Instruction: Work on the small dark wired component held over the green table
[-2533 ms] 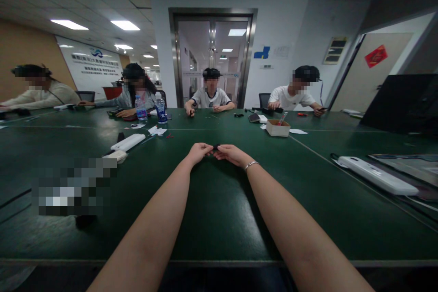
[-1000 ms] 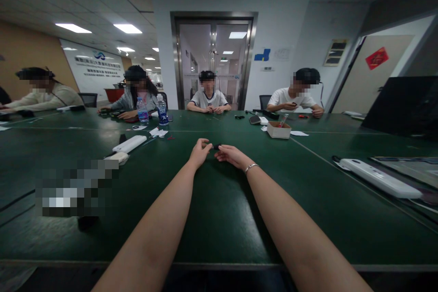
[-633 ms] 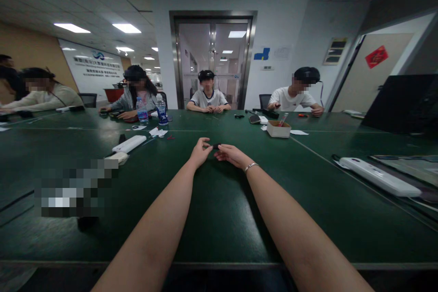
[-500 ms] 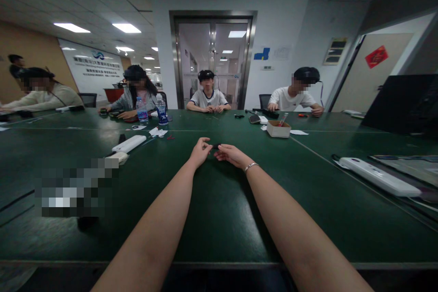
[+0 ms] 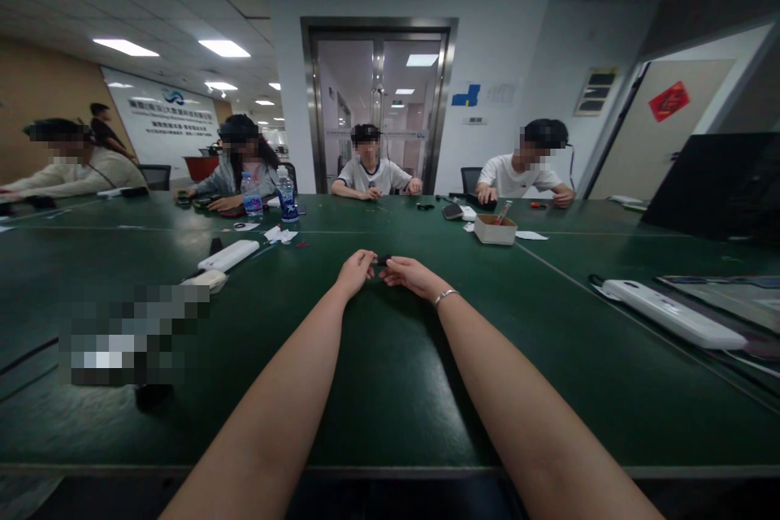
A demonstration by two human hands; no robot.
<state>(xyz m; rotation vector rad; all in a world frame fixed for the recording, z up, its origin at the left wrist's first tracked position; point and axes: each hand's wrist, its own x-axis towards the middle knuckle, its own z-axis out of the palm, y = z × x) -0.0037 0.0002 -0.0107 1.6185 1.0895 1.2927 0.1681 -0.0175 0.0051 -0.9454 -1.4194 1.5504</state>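
From my remote seat, I read the green table (image 5: 390,390) from the left: a white power strip (image 5: 228,255) lies well apart from the left hand (image 5: 353,272). That hand's thumb and fingertips are drawn close together at the left end of a small black object (image 5: 383,260) (too small for me to identify); whether they grip it, I cannot tell. The object sits between the two hands, its long axis seeming to run across, from one to the other. I judge the right hand (image 5: 410,275) nearer: its thumb and forefinger pinch the object's right end, other fingers loosely curled beneath. A silvery bracelet (image 5: 447,296) circles that wrist. Farther right, beyond the hands, stands a pale box (image 5: 495,232).
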